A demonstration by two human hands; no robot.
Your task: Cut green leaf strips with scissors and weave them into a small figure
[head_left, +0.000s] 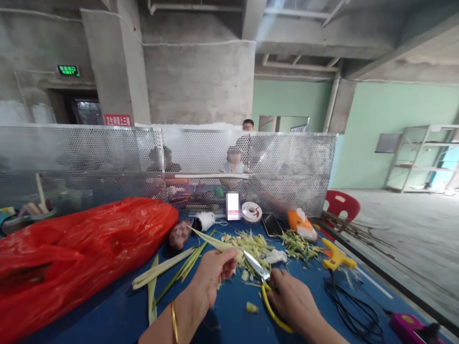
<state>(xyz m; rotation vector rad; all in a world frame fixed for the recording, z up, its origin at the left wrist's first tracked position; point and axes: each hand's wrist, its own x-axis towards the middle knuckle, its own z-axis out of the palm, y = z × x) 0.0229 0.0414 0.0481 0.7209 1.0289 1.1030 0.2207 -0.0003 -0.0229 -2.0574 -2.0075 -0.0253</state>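
Observation:
Pinched in my left hand (215,270) is a pale dry husk leaf (206,239), which points up and to the left. My right hand (290,296) grips a pair of scissors (255,263) with yellow handles; the blades aim up-left, close to my left fingertips. Whether the blades touch the leaf, I cannot tell. Beneath and beyond both hands lies a pile of cut green-yellow scraps (251,239). Longer husk leaves (161,269) and green stalks (191,263) rest left of my left hand. One short cut piece (252,307) sits between my wrists.
A red plastic bag (89,248) covers the table's left side. Behind the scraps stand white string (204,220), a tape roll (251,211), a phone (271,224) and a tissue pack (301,224). At right are a yellow glue gun (337,258) and black cord (353,306). A perforated metal screen (204,153) borders the back.

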